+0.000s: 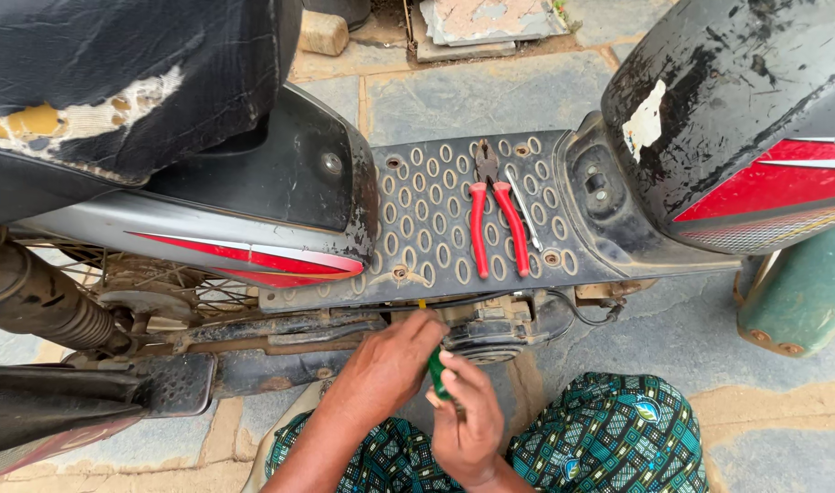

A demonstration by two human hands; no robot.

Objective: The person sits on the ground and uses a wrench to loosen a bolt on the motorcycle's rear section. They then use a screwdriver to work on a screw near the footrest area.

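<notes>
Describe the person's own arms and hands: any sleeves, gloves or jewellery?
Both the left hand and the right hand are bare: no gloves, no rings, no watch or bracelet in view. The forearms are uncovered too, with no sleeve showing. Below them, the person wears cloth with a green, black and white geometric print.

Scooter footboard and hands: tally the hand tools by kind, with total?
Red-handled pliers lying on the black perforated footboard: 1
Thin silver metal tool beside the pliers, kind unclear: 1
Green-handled screwdriver held in the left hand and right hand: 1
Total: 3
</notes>
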